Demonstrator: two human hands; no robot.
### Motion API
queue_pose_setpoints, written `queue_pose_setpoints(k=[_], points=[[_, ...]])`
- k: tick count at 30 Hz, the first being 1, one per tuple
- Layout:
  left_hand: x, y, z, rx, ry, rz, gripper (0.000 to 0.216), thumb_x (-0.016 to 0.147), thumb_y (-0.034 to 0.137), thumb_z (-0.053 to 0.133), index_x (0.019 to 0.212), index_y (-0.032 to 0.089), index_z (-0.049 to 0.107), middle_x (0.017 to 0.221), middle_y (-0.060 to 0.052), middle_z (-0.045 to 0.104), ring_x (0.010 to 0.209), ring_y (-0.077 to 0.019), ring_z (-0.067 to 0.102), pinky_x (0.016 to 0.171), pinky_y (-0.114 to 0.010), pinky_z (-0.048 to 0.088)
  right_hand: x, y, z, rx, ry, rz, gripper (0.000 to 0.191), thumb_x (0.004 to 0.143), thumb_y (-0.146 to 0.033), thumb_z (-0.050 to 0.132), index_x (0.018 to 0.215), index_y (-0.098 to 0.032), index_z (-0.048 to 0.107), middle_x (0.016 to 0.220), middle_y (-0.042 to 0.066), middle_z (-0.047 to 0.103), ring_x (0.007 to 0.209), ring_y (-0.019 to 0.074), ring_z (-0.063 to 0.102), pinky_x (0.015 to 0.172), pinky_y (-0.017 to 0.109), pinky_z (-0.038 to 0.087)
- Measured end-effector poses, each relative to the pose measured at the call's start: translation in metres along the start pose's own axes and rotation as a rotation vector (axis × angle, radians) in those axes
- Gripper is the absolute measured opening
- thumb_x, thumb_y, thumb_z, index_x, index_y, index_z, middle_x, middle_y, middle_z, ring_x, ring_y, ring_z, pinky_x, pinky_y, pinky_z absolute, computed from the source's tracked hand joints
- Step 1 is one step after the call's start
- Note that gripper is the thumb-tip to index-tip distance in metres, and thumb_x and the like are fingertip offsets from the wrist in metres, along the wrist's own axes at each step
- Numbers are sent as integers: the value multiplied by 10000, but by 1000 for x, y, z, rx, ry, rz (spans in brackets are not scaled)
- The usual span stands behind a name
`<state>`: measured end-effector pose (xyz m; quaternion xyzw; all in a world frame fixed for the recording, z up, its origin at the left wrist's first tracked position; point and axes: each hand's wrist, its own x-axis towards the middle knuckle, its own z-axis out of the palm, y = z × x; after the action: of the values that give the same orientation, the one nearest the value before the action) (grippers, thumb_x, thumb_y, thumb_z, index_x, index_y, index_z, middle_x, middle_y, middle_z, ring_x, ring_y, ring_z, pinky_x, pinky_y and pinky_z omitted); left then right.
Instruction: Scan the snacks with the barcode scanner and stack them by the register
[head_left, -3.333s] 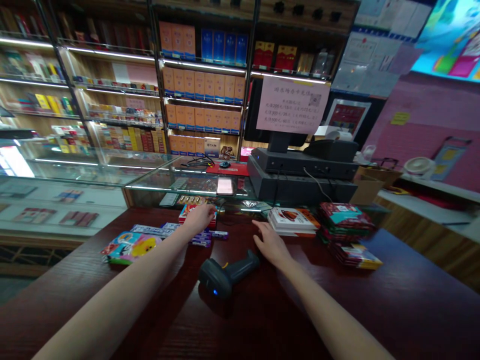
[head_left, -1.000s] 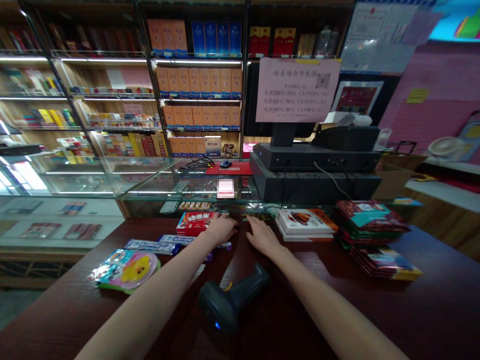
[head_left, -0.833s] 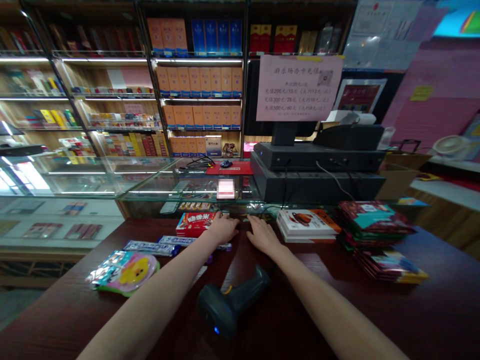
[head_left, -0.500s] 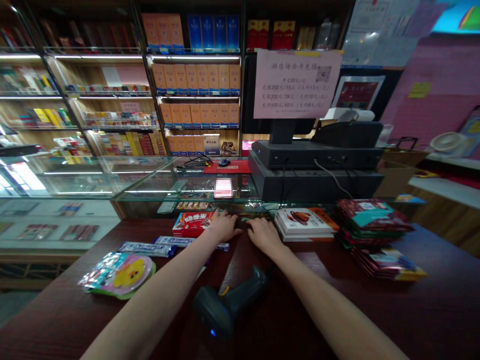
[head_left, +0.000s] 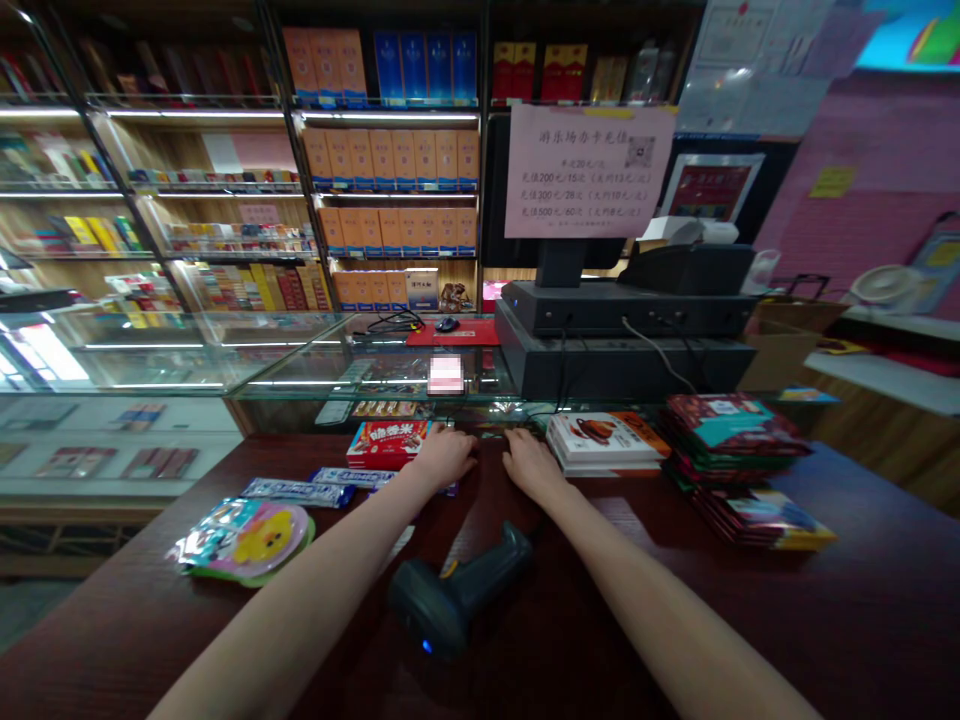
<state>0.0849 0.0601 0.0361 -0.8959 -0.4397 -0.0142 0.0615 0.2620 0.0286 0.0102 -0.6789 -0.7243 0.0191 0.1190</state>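
Both of my hands lie side by side at the far edge of a dark wooden counter. My left hand rests palm down with fingers stretched, just right of a red snack box and over the end of a purple candy strip. My right hand lies flat with fingers apart, left of a white stack of packets. Neither hand holds anything. A dark barcode scanner lies on the counter between my forearms, a blue light on its head.
A pink and yellow duck packet lies at the left. Stacked colourful packets sit at the right. Behind the counter stand a glass display case, a black till with a pink sign, and shelves of boxes.
My left hand has shifted from the red box towards the middle and my right hand has slid forward to the counter's far edge. In the last second both have barely moved.
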Motion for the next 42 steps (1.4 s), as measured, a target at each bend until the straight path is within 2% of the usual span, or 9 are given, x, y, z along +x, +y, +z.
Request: queue_pose_setpoints(k=[5,10,17,22,28,32,37,42], points=[[-4,-1,-1,-9,0,-5,204,899,316,604,1059,234,702,1072,-101,761,1067,-294,681,990,-445,391,4,-2,1,-24,-18,22,380,953,-193,446,1285,-94,600,1303,201,628,1213,297,580,970,381,436],[-9,-2,-4,-13,-4,-19,228,904,327,592,1085,239,699,1070,-104,766,1061,-294,689,985,-454,392,5,-5,-3,-60,-28,24,375,968,-305,479,1251,-98,614,1239,218,667,1278,351,508,1004,450,403],[-22,-8,-17,-30,20,-38,223,914,326,573,1084,264,705,1078,-65,773,1055,-260,698,1013,-428,382,3,-6,-4,-62,-51,1,431,961,-283,497,1370,-152,533,1316,189,613,1195,310,596,969,425,428],[-32,-15,-28,-50,66,-77,232,926,307,549,1090,286,710,1068,-37,777,1063,-242,698,1026,-412,381,-7,-9,-8,-49,-44,-46,441,944,-234,508,1380,-174,533,1340,164,594,1228,294,579,971,399,428],[-46,-31,-31,-61,133,-198,252,931,263,518,1092,244,711,1093,-74,764,1098,-257,681,1037,-424,389,-15,-19,-11,-14,-62,-89,443,944,-226,510,1383,-177,542,1342,153,609,1241,279,581,990,392,429],[-58,-43,-30,-57,161,-296,279,921,284,543,1155,244,689,1226,-88,716,1213,-287,609,1041,-440,396,-17,-30,-13,23,-64,-115,454,936,-223,522,1387,-171,542,1369,159,599,1253,284,578,1006,404,430],[-74,-53,-29,-56,163,-416,399,944,450,527,1273,252,634,1377,-123,614,1282,-340,532,1051,-486,390,-16,-45,-14,94,-71,-159,474,928,-205,530,1400,-171,534,1389,159,602,1285,279,567,1043,416,421],[-85,-61,-26,-67,124,-618,614,941,624,440,1360,195,566,1407,-189,561,1281,-393,521,1049,-509,379,-10,-60,-10,199,-78,-175,490,901,-219,570,1390,-206,555,1374,126,635,1279,280,583,1059,426,428]])
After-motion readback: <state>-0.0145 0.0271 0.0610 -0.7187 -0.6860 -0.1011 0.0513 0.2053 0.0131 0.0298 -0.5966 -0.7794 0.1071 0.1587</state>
